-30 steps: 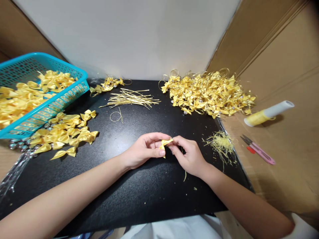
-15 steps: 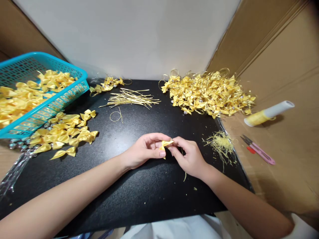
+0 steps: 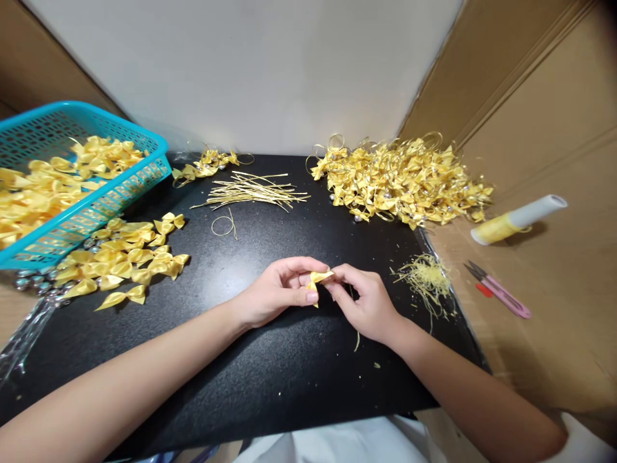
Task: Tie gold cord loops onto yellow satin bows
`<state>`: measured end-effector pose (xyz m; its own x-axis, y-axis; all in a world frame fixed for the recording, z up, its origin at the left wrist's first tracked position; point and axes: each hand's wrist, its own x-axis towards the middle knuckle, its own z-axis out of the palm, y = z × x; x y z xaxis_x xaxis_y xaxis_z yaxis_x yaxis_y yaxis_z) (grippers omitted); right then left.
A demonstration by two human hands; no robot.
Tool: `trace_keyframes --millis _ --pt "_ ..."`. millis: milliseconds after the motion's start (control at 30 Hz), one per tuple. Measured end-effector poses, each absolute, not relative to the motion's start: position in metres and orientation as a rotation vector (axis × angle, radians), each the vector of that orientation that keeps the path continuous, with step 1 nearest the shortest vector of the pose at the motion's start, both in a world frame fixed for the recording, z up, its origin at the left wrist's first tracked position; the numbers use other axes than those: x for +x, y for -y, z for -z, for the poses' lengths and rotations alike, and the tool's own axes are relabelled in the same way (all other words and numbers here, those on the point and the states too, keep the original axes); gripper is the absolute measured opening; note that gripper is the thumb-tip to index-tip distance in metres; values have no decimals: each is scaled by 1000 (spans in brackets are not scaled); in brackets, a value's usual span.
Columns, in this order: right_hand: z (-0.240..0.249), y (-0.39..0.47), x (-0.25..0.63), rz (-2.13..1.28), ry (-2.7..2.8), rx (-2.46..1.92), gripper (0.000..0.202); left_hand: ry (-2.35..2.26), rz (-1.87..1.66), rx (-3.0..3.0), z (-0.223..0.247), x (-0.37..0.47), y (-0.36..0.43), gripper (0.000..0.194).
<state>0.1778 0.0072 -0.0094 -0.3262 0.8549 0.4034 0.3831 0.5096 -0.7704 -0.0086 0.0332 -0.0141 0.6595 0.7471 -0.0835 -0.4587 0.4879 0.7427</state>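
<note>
My left hand [image 3: 284, 289] pinches a small yellow ribbon bow [image 3: 315, 280] between thumb and fingers, above the black table [image 3: 216, 379]. At the bow's right side, the thumb and forefinger of my right hand [image 3: 364, 302] are pressed together. A thin yellow cord end [image 3: 357, 342] hangs below my right hand; what its fingertips grip is too small to tell. Beyond my hands lie a bundle of gold cords [image 3: 255, 191] and one looped cord [image 3: 223, 226].
A turquoise basket [image 3: 96, 196] of bows stands left, with loose bows [image 3: 128, 257] and silver beads [image 3: 36, 281] beside it. At right are a heap of corded bows [image 3: 400, 183], thread scraps [image 3: 427, 276], pink snips [image 3: 506, 299] and a thread-wound tube [image 3: 518, 218].
</note>
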Motion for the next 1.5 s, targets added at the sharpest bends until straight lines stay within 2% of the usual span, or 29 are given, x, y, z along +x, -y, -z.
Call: trace_keyframes --millis 667,1067,1500 --pt "9 -7 177 -747 1915 -1009 10 -467 -721 751 14 -9 -34 29" --pt "12 -3 171 -1077 1710 -1045 13 -493 -749 793 10 -8 -34 27" --pt "13 -4 172 -1097 1688 -1031 12 -592 -775 818 13 -9 -33 27"
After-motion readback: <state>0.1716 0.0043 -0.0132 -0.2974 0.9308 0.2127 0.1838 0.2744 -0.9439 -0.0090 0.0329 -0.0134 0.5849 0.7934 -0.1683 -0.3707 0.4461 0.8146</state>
